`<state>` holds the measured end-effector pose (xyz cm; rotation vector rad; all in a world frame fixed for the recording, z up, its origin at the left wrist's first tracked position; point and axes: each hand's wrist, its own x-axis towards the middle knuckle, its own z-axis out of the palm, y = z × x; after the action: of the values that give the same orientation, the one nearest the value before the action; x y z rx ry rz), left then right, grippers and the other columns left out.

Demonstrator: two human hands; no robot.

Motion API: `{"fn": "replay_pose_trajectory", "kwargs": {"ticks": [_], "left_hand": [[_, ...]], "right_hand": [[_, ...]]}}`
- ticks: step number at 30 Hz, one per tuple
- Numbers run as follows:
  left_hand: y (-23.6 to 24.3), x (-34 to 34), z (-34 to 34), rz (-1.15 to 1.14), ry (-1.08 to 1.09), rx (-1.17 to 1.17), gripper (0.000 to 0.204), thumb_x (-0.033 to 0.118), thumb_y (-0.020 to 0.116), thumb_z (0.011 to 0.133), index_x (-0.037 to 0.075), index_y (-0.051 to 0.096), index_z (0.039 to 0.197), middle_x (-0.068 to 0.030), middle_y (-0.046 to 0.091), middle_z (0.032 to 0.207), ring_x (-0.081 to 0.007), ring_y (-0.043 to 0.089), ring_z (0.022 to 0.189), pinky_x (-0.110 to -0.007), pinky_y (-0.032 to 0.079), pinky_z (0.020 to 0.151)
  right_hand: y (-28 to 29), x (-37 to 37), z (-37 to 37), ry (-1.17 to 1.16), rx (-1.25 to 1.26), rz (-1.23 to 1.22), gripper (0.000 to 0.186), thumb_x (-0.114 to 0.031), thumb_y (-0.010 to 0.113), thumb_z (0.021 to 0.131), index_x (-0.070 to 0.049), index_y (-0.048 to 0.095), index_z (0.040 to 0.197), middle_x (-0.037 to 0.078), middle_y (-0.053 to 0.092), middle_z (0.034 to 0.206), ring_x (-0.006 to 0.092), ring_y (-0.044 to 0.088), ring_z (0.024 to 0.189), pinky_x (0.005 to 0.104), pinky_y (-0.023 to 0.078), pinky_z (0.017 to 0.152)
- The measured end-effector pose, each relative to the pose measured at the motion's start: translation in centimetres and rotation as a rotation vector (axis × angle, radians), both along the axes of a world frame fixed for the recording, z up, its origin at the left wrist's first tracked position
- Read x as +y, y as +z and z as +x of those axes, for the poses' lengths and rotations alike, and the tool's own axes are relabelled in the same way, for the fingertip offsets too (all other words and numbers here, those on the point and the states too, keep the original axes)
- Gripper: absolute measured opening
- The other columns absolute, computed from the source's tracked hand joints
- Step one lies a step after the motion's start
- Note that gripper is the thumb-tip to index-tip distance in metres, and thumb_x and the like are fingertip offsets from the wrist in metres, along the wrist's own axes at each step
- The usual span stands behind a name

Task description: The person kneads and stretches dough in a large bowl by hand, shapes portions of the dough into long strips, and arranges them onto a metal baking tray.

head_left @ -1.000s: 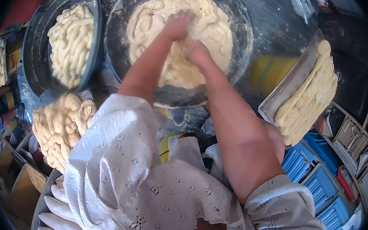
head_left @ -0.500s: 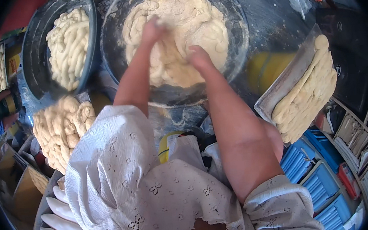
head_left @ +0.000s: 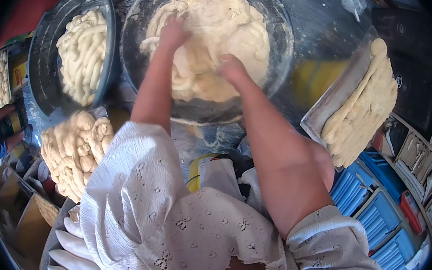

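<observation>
A large round dark basin point(head_left: 285, 52) holds a broad mass of pale dough point(head_left: 215, 11), folded in lumps and dusted with flour. At its left part, my left hand point(head_left: 173, 33) presses in with the fingers curled into the dough, a little blurred. Lower and to the right, my right hand point(head_left: 232, 69) is closed against the dough's near side, thumb on top and fingertips hidden. Between the hands the dough is browner and smeared. Left of the basin stands a dark oval tub point(head_left: 41, 73) with ropes of dough point(head_left: 83, 54) in it.
More twisted dough point(head_left: 76, 152) lies near my left elbow. A flat dough slab point(head_left: 363, 112) rests on a metal tray point(head_left: 322, 110) at the right, by a yellow container point(head_left: 316, 80). Blue trays point(head_left: 377, 213) and shelves are at lower right. Long white shapes point(head_left: 78, 260) lie lower left.
My left hand has moved slightly up and left over the dough, and a flap of dough now shows at the basin's left. My right hand has hardly moved.
</observation>
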<state>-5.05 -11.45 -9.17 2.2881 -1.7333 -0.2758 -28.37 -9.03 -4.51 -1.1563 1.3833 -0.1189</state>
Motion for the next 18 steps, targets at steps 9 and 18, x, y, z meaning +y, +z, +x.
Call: {"fn": "replay_pose_trajectory", "kwargs": {"ticks": [9, 18], "left_hand": [[0.1, 1.9, 8.5, 0.181, 0.292, 0.276, 0.025, 0.018, 0.062, 0.073, 0.002, 0.061, 0.092, -0.0187, 0.062, 0.092, -0.0297, 0.06, 0.087, -0.038, 0.046, 0.072], [3.1, 8.8, 1.6, -0.028, 0.173, -0.269, 0.035, 0.011, 0.06, 0.071, 0.007, 0.056, 0.105, -0.017, 0.05, 0.118, -0.0337, 0.05, 0.106, -0.041, 0.043, 0.085]], "right_hand": [[1.2, -1.2, -1.3, 0.028, 0.024, -0.011, 0.048, -0.012, 0.064, 0.07, -0.005, 0.051, 0.115, 0.015, 0.062, 0.098, 0.0222, 0.06, 0.088, 0.0305, 0.046, 0.079], [1.2, -0.8, -0.6, 0.004, 0.105, 0.056, 0.047, -0.015, 0.062, 0.073, -0.006, 0.05, 0.117, 0.017, 0.059, 0.105, 0.0247, 0.058, 0.096, 0.0324, 0.044, 0.083]]}}
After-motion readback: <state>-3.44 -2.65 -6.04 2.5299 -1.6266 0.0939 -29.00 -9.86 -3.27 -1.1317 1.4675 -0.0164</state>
